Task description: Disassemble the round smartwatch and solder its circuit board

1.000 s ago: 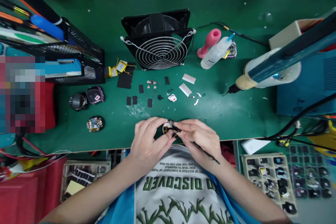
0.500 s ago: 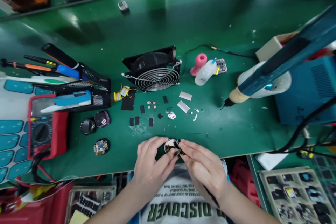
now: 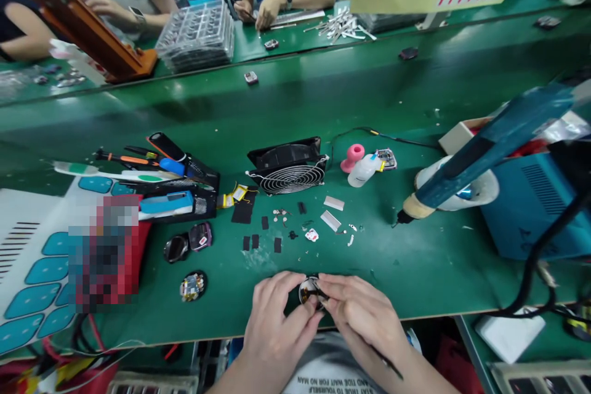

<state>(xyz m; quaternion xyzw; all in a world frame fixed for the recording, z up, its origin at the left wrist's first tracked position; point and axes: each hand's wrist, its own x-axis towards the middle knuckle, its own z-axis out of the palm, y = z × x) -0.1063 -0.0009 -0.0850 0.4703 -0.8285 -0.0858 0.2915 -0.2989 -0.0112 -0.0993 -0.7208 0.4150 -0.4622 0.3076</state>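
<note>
Near the front edge of the bench, my left hand [image 3: 284, 314] pinches a small round watch case [image 3: 305, 290] between thumb and fingers. The case is tilted toward me, and pale and brownish parts show inside it. My right hand [image 3: 367, 314] is closed around slim black tweezers [image 3: 388, 364], whose back end sticks out below the palm. Their front end reaches to the case, but the tips are too small to make out. Beyond my hands lie several black rectangular pads [image 3: 277, 245], a white-and-red piece [image 3: 311, 234] and two pale strips [image 3: 330, 220].
A fan [image 3: 290, 175] stands behind the loose parts. At left are a tool holder [image 3: 203, 203], an open round watch body [image 3: 192, 286] and a blurred red device [image 3: 111, 252]. A blue-handled soldering iron [image 3: 443, 178] angles in from the right. Two people sit across the bench.
My view has tilted up, bringing the people and trays opposite into sight. Both hands stay closed at the watch case, with only slight finger movement.
</note>
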